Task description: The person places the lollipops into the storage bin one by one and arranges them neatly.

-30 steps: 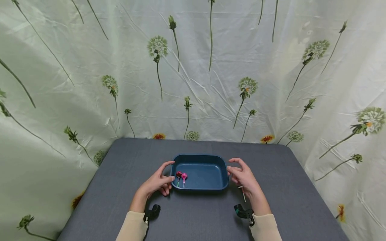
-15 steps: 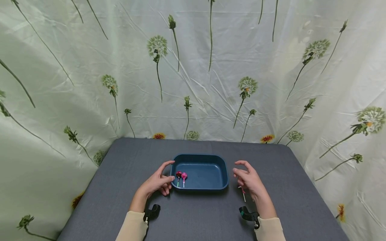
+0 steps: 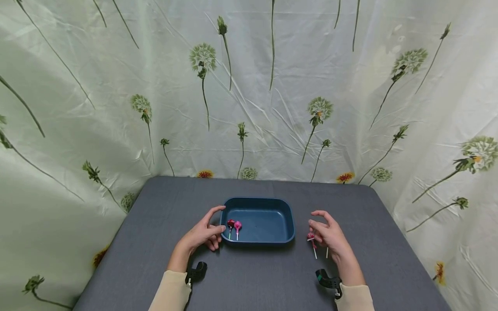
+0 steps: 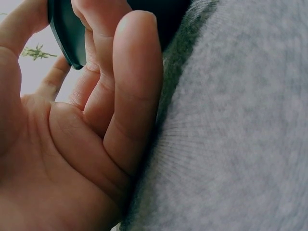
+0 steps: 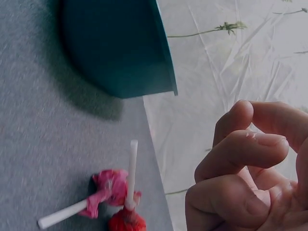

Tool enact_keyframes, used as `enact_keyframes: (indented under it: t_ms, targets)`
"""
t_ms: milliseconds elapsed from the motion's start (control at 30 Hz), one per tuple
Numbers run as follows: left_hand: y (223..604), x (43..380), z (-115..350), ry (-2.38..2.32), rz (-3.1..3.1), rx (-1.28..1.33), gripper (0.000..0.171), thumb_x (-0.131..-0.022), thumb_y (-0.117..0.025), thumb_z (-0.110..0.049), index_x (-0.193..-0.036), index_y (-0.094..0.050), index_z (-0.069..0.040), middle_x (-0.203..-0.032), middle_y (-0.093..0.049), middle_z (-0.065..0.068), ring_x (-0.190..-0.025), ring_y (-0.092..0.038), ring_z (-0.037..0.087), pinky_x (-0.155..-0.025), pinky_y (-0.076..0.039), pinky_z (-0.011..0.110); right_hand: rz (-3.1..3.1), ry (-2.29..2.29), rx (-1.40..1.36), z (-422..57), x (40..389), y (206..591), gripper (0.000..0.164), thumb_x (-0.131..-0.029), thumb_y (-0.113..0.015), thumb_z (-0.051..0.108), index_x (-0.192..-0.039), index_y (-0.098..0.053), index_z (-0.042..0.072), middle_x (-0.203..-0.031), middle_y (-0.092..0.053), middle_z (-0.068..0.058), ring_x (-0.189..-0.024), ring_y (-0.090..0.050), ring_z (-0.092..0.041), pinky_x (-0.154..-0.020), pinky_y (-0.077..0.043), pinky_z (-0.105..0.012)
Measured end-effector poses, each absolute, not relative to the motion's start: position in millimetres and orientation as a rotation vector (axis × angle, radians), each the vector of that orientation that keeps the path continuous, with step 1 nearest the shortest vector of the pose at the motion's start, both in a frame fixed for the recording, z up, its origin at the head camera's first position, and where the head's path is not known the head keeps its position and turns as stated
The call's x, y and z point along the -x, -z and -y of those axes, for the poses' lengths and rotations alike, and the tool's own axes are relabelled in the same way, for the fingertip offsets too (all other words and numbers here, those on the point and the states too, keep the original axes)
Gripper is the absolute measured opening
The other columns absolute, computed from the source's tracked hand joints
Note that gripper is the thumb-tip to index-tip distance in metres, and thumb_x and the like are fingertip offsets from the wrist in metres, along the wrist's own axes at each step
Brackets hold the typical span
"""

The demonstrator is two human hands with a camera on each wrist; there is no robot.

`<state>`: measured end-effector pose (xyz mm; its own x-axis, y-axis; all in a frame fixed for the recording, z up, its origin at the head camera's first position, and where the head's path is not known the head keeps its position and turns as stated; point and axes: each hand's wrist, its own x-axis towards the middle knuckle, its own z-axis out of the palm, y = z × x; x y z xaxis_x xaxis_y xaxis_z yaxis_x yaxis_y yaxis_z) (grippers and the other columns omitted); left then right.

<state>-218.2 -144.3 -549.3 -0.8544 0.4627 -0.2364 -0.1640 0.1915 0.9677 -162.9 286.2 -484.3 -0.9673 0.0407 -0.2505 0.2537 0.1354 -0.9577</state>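
A dark blue rectangular tray (image 3: 260, 242) lies mid-table, with a red lollipop (image 3: 231, 223) and a pink lollipop (image 3: 237, 225) in its left end. My left hand (image 3: 203, 234) grips the tray's left end, thumb and index finger at the rim, the other fingers curled below. Right of the tray and apart from it, my right hand (image 3: 330, 236) hovers with loosely bent fingers, holding nothing. Below it on the table lie a pink lollipop (image 5: 113, 186) and a red lollipop (image 5: 127, 221), sticks crossing near each other. Another white stick (image 3: 327, 252) shows beside the hand; its head is hidden.
A grey cloth-covered table (image 3: 256, 280) carries everything. Behind it and along both sides hangs a pale curtain (image 3: 256, 108) printed with dandelions. A black wrist camera (image 3: 197, 272) sits at the left wrist, another wrist camera (image 3: 327, 280) at the right.
My right hand has left the tray's right end and moved right and nearer, over the loose lollipops, showing more of them. The left hand and tray stay in place.
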Motion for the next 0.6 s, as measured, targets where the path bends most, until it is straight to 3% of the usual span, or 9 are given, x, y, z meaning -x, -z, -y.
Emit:
enact_keyframes:
  t_ms: [600]
  targets:
    - [548, 218, 144, -1.707, -1.990, -0.270, 0.078, -0.103, -0.070, -0.029, -0.164, -0.022, -0.037, -0.075, -0.069, 0.004, -0.054, -0.066, 0.015, -0.056, -0.059, 0.032, -2.267, 1.939, -0.382, -314, 149, 491, 0.044, -0.109, -0.061, 0.021, -0.146, -0.041, 0.010, -0.074, -0.062, 0.008, -0.051, -0.040, -0.006, -0.049, -0.031, -0.024]
